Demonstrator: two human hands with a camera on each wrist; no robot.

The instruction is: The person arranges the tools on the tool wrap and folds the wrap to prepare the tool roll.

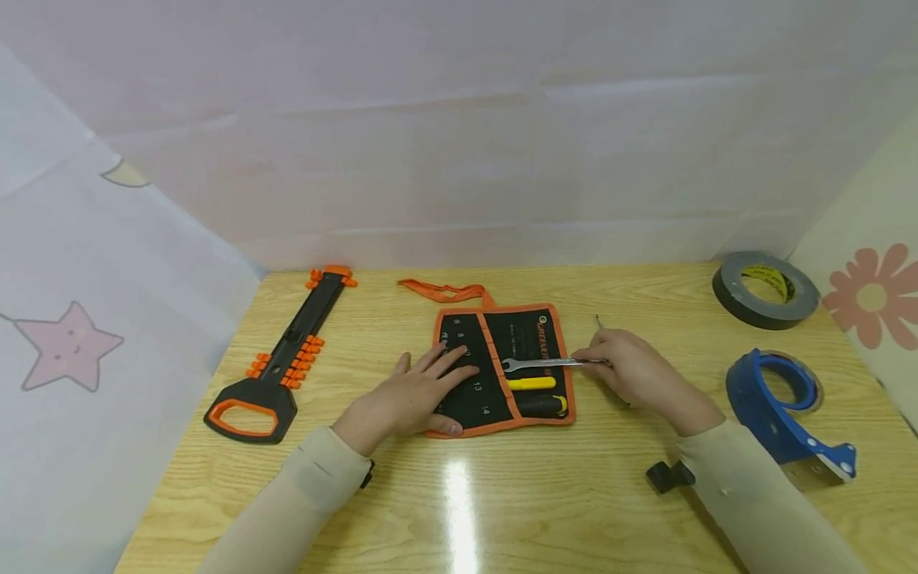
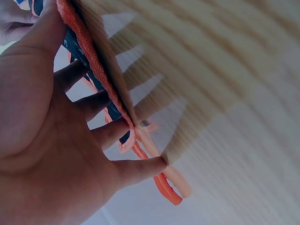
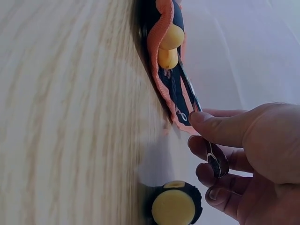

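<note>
A black tool pouch (image 1: 527, 327) with orange trim lies unfolded on the table. My left hand (image 1: 416, 395) rests on its numbered left half, fingers spread; in the left wrist view the pouch edge (image 2: 93, 61) runs behind the fingers. My right hand (image 1: 624, 367) pinches a silver combination wrench (image 1: 538, 363) between thumb and fingers. The wrench's open end lies over the pouch near the middle seam, and its ring end (image 3: 218, 164) is by my fingers. Below it in the pouch are a yellow handle (image 1: 531, 383) and a black-and-yellow handle (image 1: 541, 406).
A screwdriver, mostly hidden by my right hand, shows its handle end (image 3: 173, 206) on the table. At left lies a black-and-orange rack (image 1: 287, 359) with clips. Grey tape (image 1: 763, 291) and a blue tape dispenser (image 1: 767, 410) are at right. An orange strap (image 1: 448, 293) extends behind the pouch.
</note>
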